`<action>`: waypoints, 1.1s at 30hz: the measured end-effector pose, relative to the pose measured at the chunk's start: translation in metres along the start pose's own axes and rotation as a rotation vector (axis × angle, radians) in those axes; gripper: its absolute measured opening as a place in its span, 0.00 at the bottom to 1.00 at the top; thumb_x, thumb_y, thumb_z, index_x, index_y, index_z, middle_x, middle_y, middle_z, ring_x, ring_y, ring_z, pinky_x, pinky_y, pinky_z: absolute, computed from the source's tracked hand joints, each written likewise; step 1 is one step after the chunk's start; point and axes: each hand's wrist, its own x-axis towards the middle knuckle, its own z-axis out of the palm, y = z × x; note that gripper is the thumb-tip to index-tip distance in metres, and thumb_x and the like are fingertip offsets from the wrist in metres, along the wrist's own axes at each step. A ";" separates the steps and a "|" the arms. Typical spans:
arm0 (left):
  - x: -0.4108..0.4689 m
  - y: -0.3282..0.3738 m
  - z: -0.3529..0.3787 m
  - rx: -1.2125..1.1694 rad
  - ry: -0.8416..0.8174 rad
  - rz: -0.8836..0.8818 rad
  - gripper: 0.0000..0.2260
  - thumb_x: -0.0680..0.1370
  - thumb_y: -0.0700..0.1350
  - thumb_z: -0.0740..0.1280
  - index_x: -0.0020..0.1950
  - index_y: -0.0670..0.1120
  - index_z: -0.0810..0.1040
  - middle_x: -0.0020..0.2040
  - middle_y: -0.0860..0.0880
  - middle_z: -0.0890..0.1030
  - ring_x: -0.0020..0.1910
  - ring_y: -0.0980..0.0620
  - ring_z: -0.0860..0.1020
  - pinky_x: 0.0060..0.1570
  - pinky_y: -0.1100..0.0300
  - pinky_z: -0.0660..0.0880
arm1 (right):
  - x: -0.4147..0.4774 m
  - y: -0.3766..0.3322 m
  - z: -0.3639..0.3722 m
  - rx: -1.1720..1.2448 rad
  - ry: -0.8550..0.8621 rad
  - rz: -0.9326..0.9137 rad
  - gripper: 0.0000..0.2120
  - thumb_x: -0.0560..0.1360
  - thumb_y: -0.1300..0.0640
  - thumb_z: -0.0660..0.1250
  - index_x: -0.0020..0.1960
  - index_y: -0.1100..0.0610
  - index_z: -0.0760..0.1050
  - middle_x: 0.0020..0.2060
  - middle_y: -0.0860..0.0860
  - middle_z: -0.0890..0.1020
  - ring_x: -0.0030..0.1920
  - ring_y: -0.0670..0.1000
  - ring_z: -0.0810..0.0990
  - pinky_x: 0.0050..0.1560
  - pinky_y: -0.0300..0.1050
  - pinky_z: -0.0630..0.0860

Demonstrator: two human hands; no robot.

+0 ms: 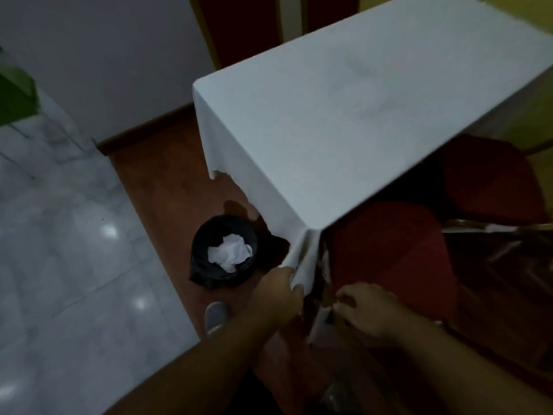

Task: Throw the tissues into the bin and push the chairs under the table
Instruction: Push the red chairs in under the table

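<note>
A table (374, 94) under a white tablecloth fills the upper right. Crumpled white tissues (229, 252) lie inside a black bin (223, 235) on the floor by the table's near left side. A red chair (389, 247) sits partly under the table's near corner, and a second red chair (490, 181) stands behind it to the right. My left hand (276, 298) is closed on the hanging corner of the tablecloth (302, 265). My right hand (363, 310) is low beside the near chair, fingers curled on a white strip of cloth.
The bin stands on a brown floor strip (155, 181) next to pale marble tiles (59, 235). My shoe (216, 317) is just below the bin. A white wall (119, 55) is behind; red panels (236, 28) stand beyond the table.
</note>
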 end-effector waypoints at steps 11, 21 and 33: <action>-0.083 0.155 0.099 -0.121 -0.323 0.106 0.28 0.74 0.66 0.61 0.66 0.51 0.76 0.62 0.50 0.80 0.58 0.50 0.79 0.61 0.51 0.76 | -0.221 0.158 -0.041 -0.001 0.099 0.240 0.28 0.67 0.20 0.52 0.43 0.40 0.76 0.43 0.41 0.82 0.44 0.42 0.80 0.48 0.44 0.77; -0.195 0.194 0.151 0.007 -0.362 0.362 0.17 0.75 0.66 0.61 0.59 0.60 0.72 0.55 0.61 0.76 0.55 0.58 0.75 0.60 0.49 0.70 | -0.278 0.224 -0.001 -0.114 0.602 -0.228 0.20 0.76 0.32 0.58 0.35 0.46 0.67 0.34 0.41 0.69 0.36 0.37 0.70 0.35 0.34 0.64; -0.201 0.263 0.228 0.250 0.154 0.306 0.16 0.74 0.72 0.56 0.49 0.62 0.69 0.42 0.62 0.76 0.44 0.67 0.74 0.53 0.60 0.68 | -0.228 0.319 -0.050 -0.091 0.538 -0.890 0.20 0.75 0.39 0.67 0.33 0.50 0.71 0.32 0.45 0.73 0.32 0.43 0.72 0.34 0.35 0.68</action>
